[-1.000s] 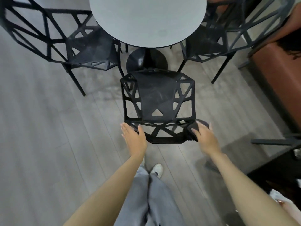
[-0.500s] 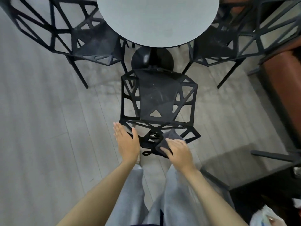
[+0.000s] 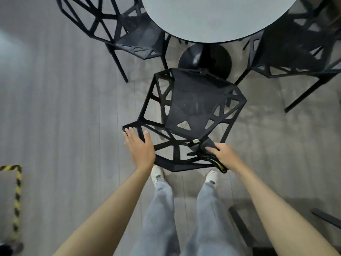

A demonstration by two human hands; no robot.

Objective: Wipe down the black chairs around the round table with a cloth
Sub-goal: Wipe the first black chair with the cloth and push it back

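The left hand (image 3: pixel 140 148) is lying flat with straight fingers on the left end of the chair (image 3: pixel 193 106) back, holding nothing. The right hand (image 3: pixel 226 156) is pressing the dark cloth (image 3: pixel 206 147) against the right part of the backrest frame – its fingers are curling over the bundle, and a yellow-edged fold is hanging out under the palm. Both arms are reaching forward and down, nearly straight. The chair is standing in front of the round bench (image 3: pixel 215 17), between two other black chairs.

Compared with half a second ago, the right hand with the cloth is sitting further to the right on the backrest, and the left hand is spread a little wider – both white shoes (image 3: pixel 157 174) are now showing under the chair back.
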